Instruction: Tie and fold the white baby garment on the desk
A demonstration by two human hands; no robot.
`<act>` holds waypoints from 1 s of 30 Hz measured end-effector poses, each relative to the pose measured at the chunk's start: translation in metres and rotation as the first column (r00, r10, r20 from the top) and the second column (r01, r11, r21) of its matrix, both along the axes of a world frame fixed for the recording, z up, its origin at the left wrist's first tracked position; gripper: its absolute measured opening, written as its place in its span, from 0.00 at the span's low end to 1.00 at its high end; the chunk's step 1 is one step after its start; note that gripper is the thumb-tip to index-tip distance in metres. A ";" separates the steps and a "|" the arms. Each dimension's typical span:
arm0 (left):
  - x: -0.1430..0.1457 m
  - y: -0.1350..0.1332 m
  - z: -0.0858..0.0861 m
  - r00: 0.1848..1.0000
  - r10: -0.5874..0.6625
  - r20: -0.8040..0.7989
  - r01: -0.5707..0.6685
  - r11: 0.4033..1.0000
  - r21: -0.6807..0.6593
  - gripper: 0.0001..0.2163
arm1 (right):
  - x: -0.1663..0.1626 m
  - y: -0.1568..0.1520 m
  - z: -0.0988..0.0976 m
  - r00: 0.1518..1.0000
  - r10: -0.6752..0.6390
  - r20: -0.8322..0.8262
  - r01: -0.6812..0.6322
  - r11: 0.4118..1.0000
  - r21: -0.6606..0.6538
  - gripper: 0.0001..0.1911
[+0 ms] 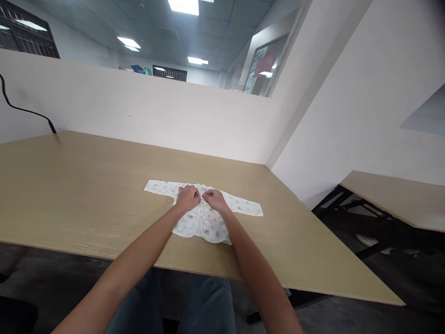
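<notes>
You stand or sit at a broad, pale wood-toned table (86,195), its smooth top catching soft streaks of light. A small white printed jacket (187,226) lies on it near your edge, sleeves spread to both sides, its front panels meeting along the middle. Your left hand (188,197) and right hand (214,200) both touch the cloth near the neckline, one on each side of the front opening. The fingers of each are bent inward and narrow; you cannot tell here whether they pinch the fabric.

Behind the table rises a white wall (167,111), with a wide window (139,28) above it showing ceiling lights (184,6) and, low in the glass, some blue and green items (139,69). A black cable (28,110) runs down the wall at the far left to the table's back edge. To your right, beyond a gap, is a second table (396,195) on a dark frame. Below your edge are your blue trouser legs (208,301) and a dark floor (69,273).
</notes>
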State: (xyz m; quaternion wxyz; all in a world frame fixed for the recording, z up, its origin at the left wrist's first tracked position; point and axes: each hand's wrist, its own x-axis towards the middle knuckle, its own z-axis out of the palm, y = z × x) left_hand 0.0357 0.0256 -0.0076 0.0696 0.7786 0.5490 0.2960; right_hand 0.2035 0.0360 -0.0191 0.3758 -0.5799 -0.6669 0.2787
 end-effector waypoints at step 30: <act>-0.028 -0.017 0.005 0.924 -0.360 0.128 0.373 0.923 -0.091 0.06 | 0.016 -0.048 0.011 0.943 0.282 0.178 -0.324 0.900 0.291 0.04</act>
